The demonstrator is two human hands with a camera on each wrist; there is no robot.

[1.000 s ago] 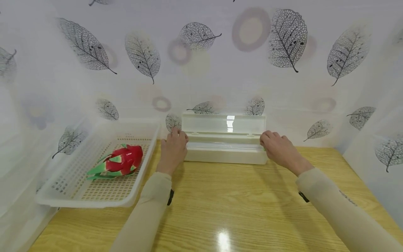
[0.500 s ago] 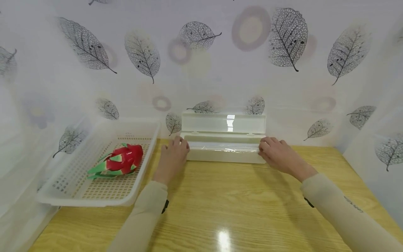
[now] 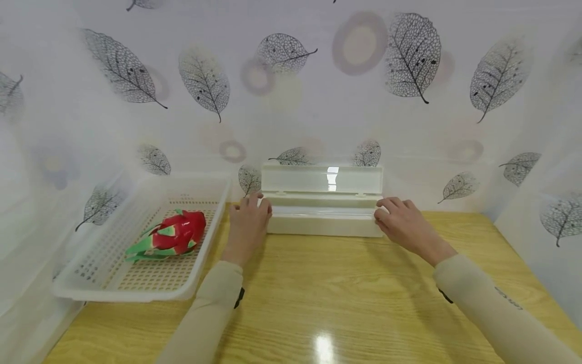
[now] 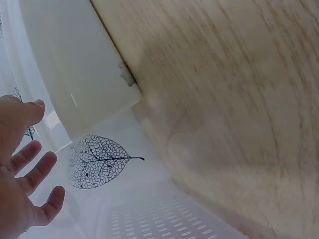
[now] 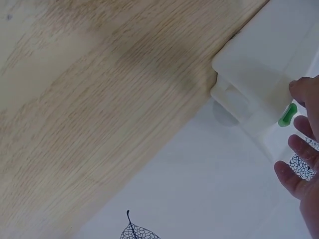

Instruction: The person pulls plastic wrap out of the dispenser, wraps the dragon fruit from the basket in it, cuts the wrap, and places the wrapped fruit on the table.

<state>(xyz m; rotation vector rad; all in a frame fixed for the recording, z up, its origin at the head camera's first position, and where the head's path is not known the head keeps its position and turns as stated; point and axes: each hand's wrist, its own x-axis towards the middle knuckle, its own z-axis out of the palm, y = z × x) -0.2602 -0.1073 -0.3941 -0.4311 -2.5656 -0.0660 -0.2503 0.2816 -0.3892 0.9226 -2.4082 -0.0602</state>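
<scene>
A long white cling film box (image 3: 325,226) stands on the table against the back wall, its lid (image 3: 297,178) tipped up and back. Clear cling film (image 3: 323,210) crosses its opening. At the left end, my left hand (image 3: 247,227) seems to pinch the film's edge between thumb and forefinger; its other fingers (image 4: 40,172) are loosely bent. My right hand (image 3: 406,225) does likewise at the right end, though the forefinger tips are hidden in both wrist views. A small green piece (image 5: 288,115) on the box shows beside my right thumb.
To the left sits a white perforated plastic basket (image 3: 125,294). A red and green dragon fruit (image 3: 177,233) lies in it. Behind the box hangs a white leaf-patterned sheet (image 3: 313,121). The wooden table (image 3: 336,288) reaches toward me.
Half a second ago the cling film bunched in wrinkles over the front edge; now it lies straighter and farther back. Both hands have shifted only slightly at the box's ends.
</scene>
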